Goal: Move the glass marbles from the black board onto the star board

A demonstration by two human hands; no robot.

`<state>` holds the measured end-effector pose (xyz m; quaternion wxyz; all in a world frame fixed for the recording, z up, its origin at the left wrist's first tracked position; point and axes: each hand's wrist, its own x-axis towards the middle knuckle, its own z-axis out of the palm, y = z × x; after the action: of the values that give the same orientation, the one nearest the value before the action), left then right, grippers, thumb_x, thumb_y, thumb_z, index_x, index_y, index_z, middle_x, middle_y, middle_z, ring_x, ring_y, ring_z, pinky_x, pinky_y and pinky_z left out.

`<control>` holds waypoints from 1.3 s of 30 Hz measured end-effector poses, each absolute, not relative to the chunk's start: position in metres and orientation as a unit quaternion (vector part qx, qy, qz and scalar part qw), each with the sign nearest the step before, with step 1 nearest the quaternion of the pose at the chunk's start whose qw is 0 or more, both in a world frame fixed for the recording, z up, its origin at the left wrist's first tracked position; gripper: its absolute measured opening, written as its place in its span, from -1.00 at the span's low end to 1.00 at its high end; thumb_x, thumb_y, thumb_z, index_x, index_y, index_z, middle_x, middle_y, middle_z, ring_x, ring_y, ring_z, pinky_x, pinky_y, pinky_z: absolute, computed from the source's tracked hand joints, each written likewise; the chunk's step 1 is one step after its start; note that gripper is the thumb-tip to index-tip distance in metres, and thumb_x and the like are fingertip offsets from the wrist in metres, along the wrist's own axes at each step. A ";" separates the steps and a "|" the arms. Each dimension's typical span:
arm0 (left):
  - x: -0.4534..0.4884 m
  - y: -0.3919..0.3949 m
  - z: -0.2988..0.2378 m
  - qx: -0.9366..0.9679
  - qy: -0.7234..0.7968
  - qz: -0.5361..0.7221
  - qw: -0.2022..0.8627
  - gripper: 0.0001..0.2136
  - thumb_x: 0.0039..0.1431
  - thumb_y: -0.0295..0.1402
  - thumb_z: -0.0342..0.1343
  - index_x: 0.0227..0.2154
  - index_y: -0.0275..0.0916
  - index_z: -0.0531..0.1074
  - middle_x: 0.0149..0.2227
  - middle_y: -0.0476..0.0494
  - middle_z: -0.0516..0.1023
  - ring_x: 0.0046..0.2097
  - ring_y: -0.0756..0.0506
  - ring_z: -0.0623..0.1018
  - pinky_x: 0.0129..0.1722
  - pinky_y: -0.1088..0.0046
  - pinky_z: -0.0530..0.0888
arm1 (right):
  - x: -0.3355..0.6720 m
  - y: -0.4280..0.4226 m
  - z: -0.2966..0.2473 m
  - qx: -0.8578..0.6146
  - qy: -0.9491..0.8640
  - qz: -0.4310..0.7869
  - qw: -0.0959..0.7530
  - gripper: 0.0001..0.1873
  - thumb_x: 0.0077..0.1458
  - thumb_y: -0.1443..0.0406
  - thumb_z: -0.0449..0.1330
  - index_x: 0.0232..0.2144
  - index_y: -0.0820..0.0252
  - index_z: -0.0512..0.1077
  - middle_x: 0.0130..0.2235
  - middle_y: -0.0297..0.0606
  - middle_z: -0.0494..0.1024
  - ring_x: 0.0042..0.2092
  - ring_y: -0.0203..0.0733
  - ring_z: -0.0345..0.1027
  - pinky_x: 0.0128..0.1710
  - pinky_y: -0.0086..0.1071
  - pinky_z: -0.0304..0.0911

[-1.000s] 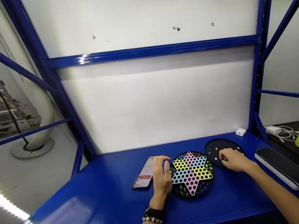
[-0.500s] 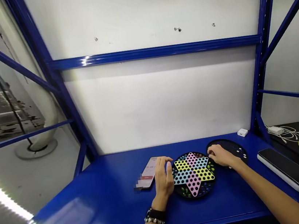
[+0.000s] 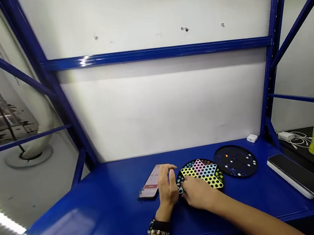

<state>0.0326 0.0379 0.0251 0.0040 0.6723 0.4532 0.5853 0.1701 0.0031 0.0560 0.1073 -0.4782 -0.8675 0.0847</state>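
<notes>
While left hand (image 3: pixel 166 189) stays spread by phone (image 3: pixel 151 180), right hand (image 3: pixel 197 194) left tray (image 3: pixel 235 161) for Chinese checkers board (image 3: pixel 201 170), grip unclear.

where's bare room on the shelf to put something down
Bare blue shelf lies left of the phone and in front of the round black tray; crowded round the Chinese checkers board, with the left hand and right hand.

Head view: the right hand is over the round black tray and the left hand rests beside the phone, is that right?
Not quite. The head view shows the right hand over the near edge of the Chinese checkers board, not over the round black tray. The left hand does rest beside the phone.
</notes>
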 end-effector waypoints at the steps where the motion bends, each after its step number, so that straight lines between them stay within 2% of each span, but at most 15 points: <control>1: 0.033 0.038 0.025 0.675 0.453 0.582 0.005 -0.72 0.34 -0.26 -0.23 -0.35 -0.17 0.35 -0.30 -0.13 0.43 -0.20 -0.15 0.44 -0.16 0.25 0.41 | 0.170 0.003 0.056 -0.474 -0.871 0.083 0.101 -0.71 0.19 0.33 0.08 -0.14 0.33 0.54 -0.08 0.07 0.55 -0.14 0.00 0.52 -0.15 -0.24 0.37; 8: 0.033 0.037 0.025 0.682 0.450 0.576 0.005 -0.72 0.34 -0.28 -0.23 -0.34 -0.18 0.36 -0.29 -0.13 0.43 -0.19 -0.15 0.44 -0.15 0.25 0.41 | 0.165 -0.006 0.056 -0.446 -0.891 0.039 0.076 -0.67 0.21 0.29 0.05 -0.16 0.36 0.56 -0.11 0.07 0.54 -0.18 0.07 0.51 -0.23 -0.17 0.41; 13: 0.033 0.036 0.026 0.684 0.455 0.570 0.002 -0.71 0.35 -0.26 -0.25 -0.33 -0.17 0.36 -0.29 -0.14 0.43 -0.18 -0.16 0.44 -0.13 0.24 0.42 | 0.193 -0.005 0.059 -0.460 -0.878 0.036 0.125 -0.67 0.24 0.17 0.05 -0.17 0.21 0.54 -0.07 -0.05 0.50 -0.18 -0.01 0.49 -0.21 -0.21 0.37; 16: 0.034 0.035 0.027 0.685 0.458 0.566 0.009 -0.71 0.35 -0.25 -0.24 -0.33 -0.17 0.36 -0.28 -0.15 0.44 -0.17 -0.17 0.45 -0.13 0.24 0.43 | 0.240 0.023 0.060 -0.550 -0.816 0.035 0.176 -0.67 0.30 0.20 -0.03 -0.09 0.14 0.48 -0.03 -0.11 0.46 -0.14 -0.10 0.47 -0.16 -0.29 0.32; 19: 0.035 0.034 0.028 0.685 0.459 0.566 0.017 -0.71 0.35 -0.25 -0.24 -0.33 -0.17 0.36 -0.28 -0.16 0.44 -0.18 -0.17 0.45 -0.14 0.24 0.43 | 0.296 0.061 0.052 -0.683 -0.712 0.006 0.165 -0.67 0.30 0.29 -0.03 0.01 0.22 0.42 0.06 -0.01 0.40 -0.05 -0.07 0.45 -0.11 -0.29 0.26; 22: 0.036 0.033 0.028 0.686 0.463 0.561 0.018 -0.71 0.35 -0.25 -0.24 -0.34 -0.17 0.36 -0.28 -0.15 0.44 -0.18 -0.17 0.45 -0.13 0.23 0.43 | 0.336 0.085 0.032 -0.720 -0.684 0.036 0.111 -0.73 0.27 0.31 0.03 -0.07 0.26 0.45 0.02 0.01 0.43 -0.03 -0.02 0.44 -0.14 -0.30 0.23; 29: 0.035 0.034 0.027 0.686 0.457 0.566 0.017 -0.73 0.35 -0.27 -0.22 -0.34 -0.17 0.36 -0.28 -0.13 0.43 -0.18 -0.15 0.45 -0.13 0.26 0.41 | 0.346 0.087 0.019 -0.723 -0.676 0.048 0.134 -0.76 0.26 0.34 0.02 -0.22 0.23 0.49 -0.11 -0.02 0.55 -0.10 -0.04 0.45 -0.23 -0.32 0.20; 32: 0.035 0.034 0.027 0.688 0.457 0.564 0.018 -0.72 0.35 -0.26 -0.23 -0.34 -0.18 0.36 -0.28 -0.13 0.43 -0.18 -0.15 0.45 -0.14 0.27 0.42 | 0.325 0.078 0.036 -0.688 -0.697 0.069 0.190 -0.77 0.23 0.31 0.06 -0.27 0.20 0.52 -0.16 -0.11 0.58 -0.13 -0.11 0.45 -0.22 -0.37 0.20; 35: 0.035 0.034 0.028 0.689 0.461 0.559 0.016 -0.71 0.35 -0.27 -0.23 -0.34 -0.18 0.37 -0.29 -0.13 0.44 -0.18 -0.15 0.45 -0.15 0.28 0.42 | 0.286 0.056 0.052 -0.576 -0.775 0.103 0.238 -0.75 0.22 0.28 0.07 -0.28 0.19 0.54 -0.22 -0.19 0.59 -0.18 -0.20 0.44 -0.20 -0.42 0.22; 36: 0.036 0.033 0.028 0.688 0.462 0.559 0.015 -0.71 0.35 -0.27 -0.23 -0.34 -0.18 0.37 -0.29 -0.13 0.44 -0.19 -0.15 0.45 -0.15 0.28 0.42 | 0.271 0.046 0.055 -0.521 -0.812 0.111 0.238 -0.75 0.22 0.27 0.07 -0.29 0.18 0.55 -0.21 -0.21 0.59 -0.19 -0.22 0.44 -0.21 -0.44 0.22; 39: 0.036 0.033 0.027 0.685 0.464 0.561 0.012 -0.71 0.35 -0.27 -0.23 -0.35 -0.18 0.36 -0.30 -0.12 0.43 -0.20 -0.14 0.45 -0.14 0.28 0.42 | 0.227 0.018 0.061 -0.400 -0.896 0.099 0.166 -0.77 0.17 0.28 0.11 -0.29 0.16 0.58 -0.23 -0.24 0.59 -0.21 -0.21 0.44 -0.23 -0.42 0.23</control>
<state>0.0362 0.0328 0.0270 0.0124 0.6855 0.4645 0.5606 0.2271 0.0181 0.0607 0.1657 -0.4003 -0.8958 0.0994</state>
